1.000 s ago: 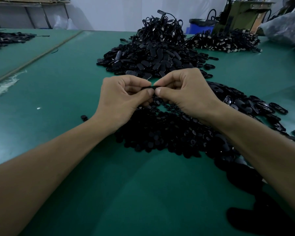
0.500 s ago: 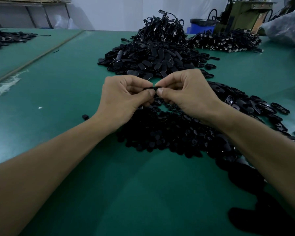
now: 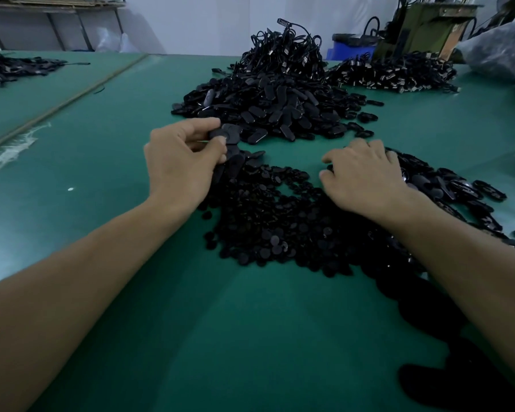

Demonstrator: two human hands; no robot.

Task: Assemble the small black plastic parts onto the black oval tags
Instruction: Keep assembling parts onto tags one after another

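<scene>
My left grip [image 3: 182, 162] pinches one oval tag [image 3: 225, 134] just before the far heap [image 3: 268, 96] mid-worktop [image 3: 101, 179], so my right grip [image 3: 366, 173], loose on the right-hand pile [image 3: 449, 185], should lift a single piece from the small parts [image 3: 265, 230] nearest me and seat it squarely.

You have nothing to read here: no text, label, brand, number or sign is legible anywhere in view. Even the black oval tag [image 3: 225, 135] pinched in your left hand [image 3: 180, 165], the closest piece to you, shows a plain dark face with no marking you could make out.
</scene>
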